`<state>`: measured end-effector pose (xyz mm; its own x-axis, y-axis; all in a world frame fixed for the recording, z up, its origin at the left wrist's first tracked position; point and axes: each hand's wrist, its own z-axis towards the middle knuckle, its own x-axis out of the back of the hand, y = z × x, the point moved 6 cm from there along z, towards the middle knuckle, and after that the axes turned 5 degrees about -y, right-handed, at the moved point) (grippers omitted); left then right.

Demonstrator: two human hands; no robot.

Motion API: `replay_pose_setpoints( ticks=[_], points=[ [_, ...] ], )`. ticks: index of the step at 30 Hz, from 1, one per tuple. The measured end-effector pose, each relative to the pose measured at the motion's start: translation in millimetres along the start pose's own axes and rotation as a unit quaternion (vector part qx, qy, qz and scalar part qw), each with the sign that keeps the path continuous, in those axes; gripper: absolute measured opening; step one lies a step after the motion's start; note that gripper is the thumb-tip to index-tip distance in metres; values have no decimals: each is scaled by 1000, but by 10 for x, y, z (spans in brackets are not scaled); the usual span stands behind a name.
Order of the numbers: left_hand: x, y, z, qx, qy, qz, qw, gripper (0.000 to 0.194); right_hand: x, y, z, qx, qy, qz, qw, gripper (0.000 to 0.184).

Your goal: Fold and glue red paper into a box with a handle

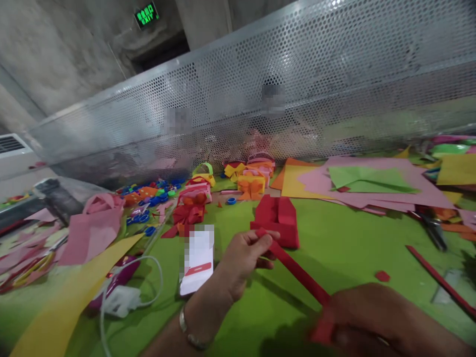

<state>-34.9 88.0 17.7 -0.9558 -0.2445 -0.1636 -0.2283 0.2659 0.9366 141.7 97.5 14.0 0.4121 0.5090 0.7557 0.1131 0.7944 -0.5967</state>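
Note:
My left hand (243, 255), with a bracelet at its wrist, pinches one end of a red paper strip (299, 270) between thumb and fingers. The strip slopes down to the right, pulled nearly straight, and my right hand (372, 320) closes on its other end. That hand is blurred, and a bit of red pokes out below its fingers. Just behind my left hand a folded red paper box (277, 223) rests on the green table (230, 327). A phone (199, 263) with a lit screen lies left of my left hand.
Small paper baskets (251, 183) stand at the back, beside stacked coloured sheets (308, 181). Scissors (431, 230) and a thin red strip (441, 277) lie right. A white charger (121, 300) with cable, a yellow sheet (74, 302) and a pink bag (91, 230) are left. Perforated metal panel (238, 109) borders the table.

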Motion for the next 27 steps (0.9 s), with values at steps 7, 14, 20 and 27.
replay_pose_setpoints(
  ticks=[7, 14, 20, 27],
  points=[
    [-188, -197, 0, 52, -38, 51, 997, 12, 99, 377, 122, -268, -31, 79, 960, 37],
    [-174, -204, 33, 62, -40, 46, 996, 21, 84, 460, 145, -277, -32, 109, 954, 33],
    [-253, -261, 2, 83, -59, 46, 994, 26, 57, 420, 140, -300, -42, 158, 940, 33],
    [-319, -200, -66, 70, -59, 45, 995, 38, 96, 437, 157, -266, -19, 63, 962, 30]
  ],
)
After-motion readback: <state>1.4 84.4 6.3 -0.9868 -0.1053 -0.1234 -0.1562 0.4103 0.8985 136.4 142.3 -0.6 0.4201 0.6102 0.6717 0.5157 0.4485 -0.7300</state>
